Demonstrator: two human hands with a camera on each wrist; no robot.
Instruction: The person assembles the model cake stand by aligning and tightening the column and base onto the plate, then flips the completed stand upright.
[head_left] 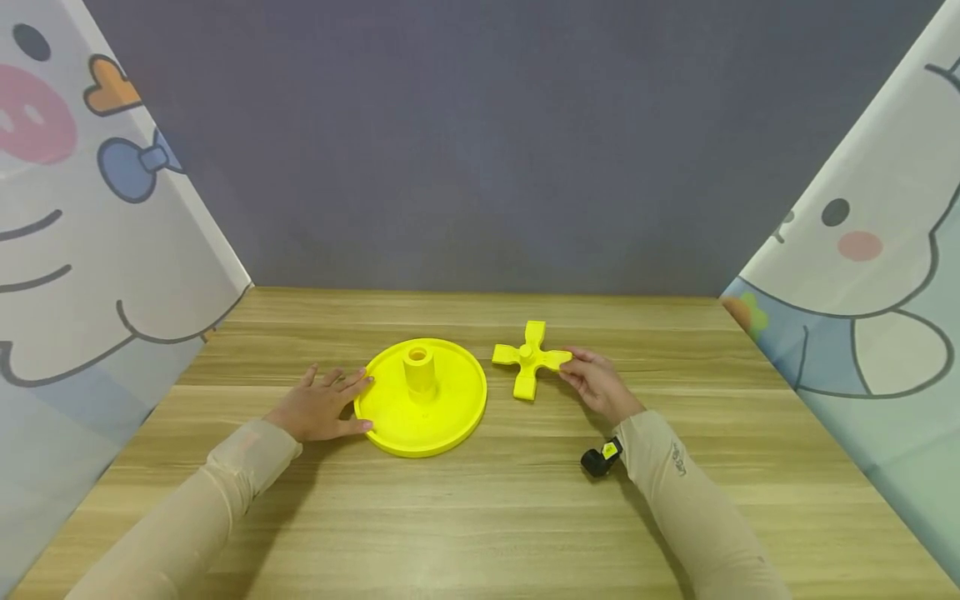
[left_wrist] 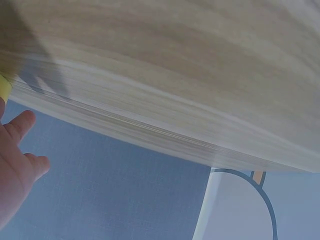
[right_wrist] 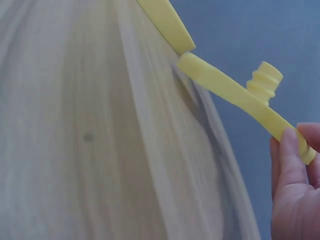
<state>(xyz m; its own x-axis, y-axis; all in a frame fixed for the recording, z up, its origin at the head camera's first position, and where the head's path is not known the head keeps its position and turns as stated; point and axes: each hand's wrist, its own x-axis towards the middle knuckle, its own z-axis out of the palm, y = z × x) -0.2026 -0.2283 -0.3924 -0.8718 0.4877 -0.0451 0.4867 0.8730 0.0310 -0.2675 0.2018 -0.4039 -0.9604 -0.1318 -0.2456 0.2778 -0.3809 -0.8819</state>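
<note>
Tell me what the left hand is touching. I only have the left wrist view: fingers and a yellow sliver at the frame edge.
Observer: The left hand rests on the rim of a round yellow disc.
Operator: Anything on the disc?
Observer: Yes, a yellow post stands at its middle, open at the top.
Operator: And on the other side?
Observer: The right hand pinches a yellow four-pronged cross by one prong.
</note>
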